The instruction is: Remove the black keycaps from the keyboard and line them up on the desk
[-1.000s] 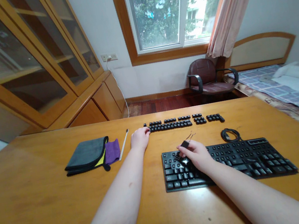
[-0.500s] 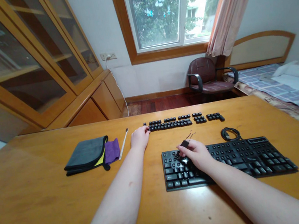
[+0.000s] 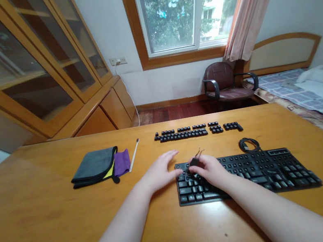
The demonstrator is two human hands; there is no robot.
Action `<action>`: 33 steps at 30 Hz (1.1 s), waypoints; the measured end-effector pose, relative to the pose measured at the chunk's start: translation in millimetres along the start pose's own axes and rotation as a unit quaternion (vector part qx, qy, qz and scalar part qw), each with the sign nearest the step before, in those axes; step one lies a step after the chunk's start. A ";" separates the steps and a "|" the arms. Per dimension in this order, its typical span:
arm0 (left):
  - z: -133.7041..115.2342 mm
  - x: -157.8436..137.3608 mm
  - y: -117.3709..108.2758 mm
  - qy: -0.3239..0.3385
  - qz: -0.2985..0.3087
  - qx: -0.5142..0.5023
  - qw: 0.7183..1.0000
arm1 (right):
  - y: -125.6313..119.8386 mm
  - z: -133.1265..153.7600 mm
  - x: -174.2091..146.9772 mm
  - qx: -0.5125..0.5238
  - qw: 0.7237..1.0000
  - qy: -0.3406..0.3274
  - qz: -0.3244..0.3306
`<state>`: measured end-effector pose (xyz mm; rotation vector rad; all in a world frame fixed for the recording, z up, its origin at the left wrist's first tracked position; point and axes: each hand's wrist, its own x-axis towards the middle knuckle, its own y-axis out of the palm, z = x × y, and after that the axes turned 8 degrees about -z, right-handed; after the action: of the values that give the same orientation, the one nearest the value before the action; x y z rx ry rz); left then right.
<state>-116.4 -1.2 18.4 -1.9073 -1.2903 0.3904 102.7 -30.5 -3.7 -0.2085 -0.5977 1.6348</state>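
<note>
A black keyboard (image 3: 259,181) lies on the wooden table, its upper rows bare of keycaps and its lower rows still capped. My right hand (image 3: 210,169) is closed on a black keycap puller (image 3: 194,162) with thin wire prongs pointing up and away, held over the keyboard's left part. Beside the keyboard's left end, my left hand (image 3: 162,173) is open, fingers spread, thumb near the upper left corner. Nothing shows in it. Rows of loose black keycaps (image 3: 182,135) are lined up beyond both hands.
A folded grey cloth (image 3: 94,166), a purple cloth (image 3: 121,162) and a white toothbrush (image 3: 134,155) lie at the left. The keyboard's coiled cable (image 3: 249,145) rests behind it. A maroon chair (image 3: 219,79) stands past the table's far edge.
My left hand has left the keycap row, come back to the keyboard's left edge and spread its fingers. A keycap now sits at the second row's left end. The puller has shifted slightly left.
</note>
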 end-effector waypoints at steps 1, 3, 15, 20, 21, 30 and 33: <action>-2.7 -8.5 2.2 -0.003 0.038 -0.013 0.999 | -1.7 3.6 -0.5 -0.016 1.000 -0.014 0.012; -4.3 -20.0 7.4 -0.024 0.075 -0.024 0.997 | -4.8 11.1 -1.6 -0.044 0.997 -0.042 0.038; 1.4 -16.4 26.1 0.011 0.075 -0.039 0.996 | 4.7 19.1 0.4 -0.139 0.988 -0.045 0.041; -0.1 -13.7 26.9 0.033 0.075 -0.060 0.995 | 10.4 23.7 2.4 -0.154 0.984 -0.061 0.059; 0.1 -13.2 27.1 0.042 0.076 -0.066 0.994 | 11.1 24.1 2.6 -0.153 0.983 -0.076 0.065; 7.5 -13.9 33.5 0.040 0.076 -0.054 0.995 | 11.1 15.1 5.3 -0.105 0.971 -0.165 0.140; 5.9 -12.7 33.5 0.042 0.082 -0.050 0.994 | 11.5 12.5 6.6 -0.086 0.976 -0.146 0.139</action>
<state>-104.1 -15.8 -12.6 -2.0990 -1.1201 0.3294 85.8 -27.9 2.5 -0.1851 -0.9702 1.9013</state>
